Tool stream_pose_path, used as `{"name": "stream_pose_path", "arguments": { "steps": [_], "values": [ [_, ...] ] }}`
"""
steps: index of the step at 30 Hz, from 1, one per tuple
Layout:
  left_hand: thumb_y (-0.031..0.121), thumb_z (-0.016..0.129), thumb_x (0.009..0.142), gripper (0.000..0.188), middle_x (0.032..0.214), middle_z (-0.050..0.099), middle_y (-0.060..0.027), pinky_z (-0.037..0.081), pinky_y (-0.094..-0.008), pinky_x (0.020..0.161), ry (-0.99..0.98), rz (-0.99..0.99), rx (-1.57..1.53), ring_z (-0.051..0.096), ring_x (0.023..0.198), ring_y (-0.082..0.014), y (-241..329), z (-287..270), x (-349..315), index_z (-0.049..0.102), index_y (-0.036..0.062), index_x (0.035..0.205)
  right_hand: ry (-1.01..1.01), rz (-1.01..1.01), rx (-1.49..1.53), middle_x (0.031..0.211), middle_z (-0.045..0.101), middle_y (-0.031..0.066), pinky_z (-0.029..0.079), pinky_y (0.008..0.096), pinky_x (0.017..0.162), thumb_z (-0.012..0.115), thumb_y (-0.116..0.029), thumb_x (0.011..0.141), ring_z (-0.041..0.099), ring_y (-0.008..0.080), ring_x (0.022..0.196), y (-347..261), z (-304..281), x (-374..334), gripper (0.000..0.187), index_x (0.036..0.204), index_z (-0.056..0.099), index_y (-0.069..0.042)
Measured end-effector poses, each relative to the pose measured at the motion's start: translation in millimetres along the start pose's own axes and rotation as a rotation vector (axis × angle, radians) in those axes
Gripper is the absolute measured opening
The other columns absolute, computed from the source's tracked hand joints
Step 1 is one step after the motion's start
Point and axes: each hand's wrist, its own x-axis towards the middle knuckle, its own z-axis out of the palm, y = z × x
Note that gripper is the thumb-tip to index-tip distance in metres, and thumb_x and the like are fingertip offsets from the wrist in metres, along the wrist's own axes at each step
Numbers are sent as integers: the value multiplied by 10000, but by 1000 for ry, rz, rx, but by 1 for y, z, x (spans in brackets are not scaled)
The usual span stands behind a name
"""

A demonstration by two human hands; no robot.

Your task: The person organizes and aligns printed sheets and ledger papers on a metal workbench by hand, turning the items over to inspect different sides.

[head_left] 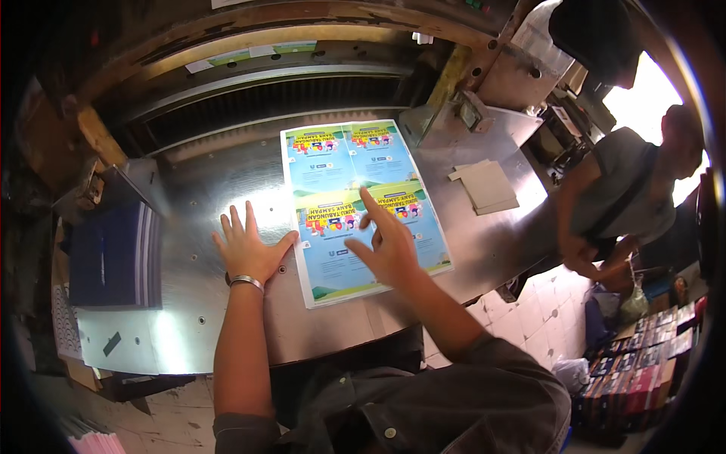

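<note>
A stack of large printed sheets (325, 261), light blue and yellow with a repeated cover design, lies on the metal table (212, 174) before me. My left hand (253, 246) rests flat beside the sheets' left edge, fingers spread, a metal band round its wrist. Its thumb reaches close to the paper edge; whether it touches, I cannot tell. Over the lower middle of the sheets is my right hand (387, 246), holding nothing. Its index finger stretches toward the centre of the print, and the other fingers are partly bent and apart.
Dark blue booklets (113, 257) are stacked at the left. Grey card pieces (485, 187) lie to the right. Behind the sheets runs a large machine's dark slot (280, 102). At the right a person (616, 181) stands near stacked books (643, 363).
</note>
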Motion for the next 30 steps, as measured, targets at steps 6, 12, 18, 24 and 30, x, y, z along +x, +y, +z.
{"name": "stream_pose_path", "arguments": {
  "steps": [6, 12, 18, 24, 30],
  "values": [
    [839, 685, 674, 1266, 1660, 264, -229, 120, -597, 1239, 37, 14, 29, 191, 1558, -396, -15, -10, 12, 284, 95, 1617, 11, -209, -416, 1052, 707, 150, 553, 436, 815, 673, -191, 884, 694, 340, 961, 4, 41, 110, 570, 1416, 534, -41],
    [824, 678, 698, 1247, 1671, 237, -226, 96, -592, 1240, 26, 4, 49, 173, 1561, -400, -17, -12, 12, 263, 99, 1625, -181, 54, -563, 1196, 701, 195, 536, 463, 937, 538, -136, 901, 676, 353, 1111, -4, 72, 150, 595, 1487, 481, -60],
    [798, 703, 701, 1252, 1682, 213, -218, 77, -582, 1245, 31, 17, 39, 149, 1568, -398, -19, -13, 15, 252, 87, 1627, -115, 10, -553, 1289, 659, 197, 528, 458, 969, 509, -137, 900, 665, 355, 1138, 8, 90, 147, 600, 1497, 478, -78],
    [764, 727, 695, 1248, 1669, 242, -233, 88, -584, 1244, 24, 51, 19, 168, 1561, -401, -21, -14, 15, 264, 63, 1618, 17, -74, -522, 1219, 674, 213, 538, 470, 937, 542, -132, 876, 674, 370, 1103, 28, 96, 146, 520, 1389, 546, -44],
    [735, 735, 714, 1224, 1668, 256, -220, 126, -606, 1237, -15, -20, 112, 211, 1554, -386, -25, -21, 10, 239, 95, 1631, -94, -24, -488, 1187, 677, 207, 545, 444, 926, 578, -97, 866, 681, 363, 1092, 6, 116, 149, 466, 1325, 555, -20]
  ]
}}
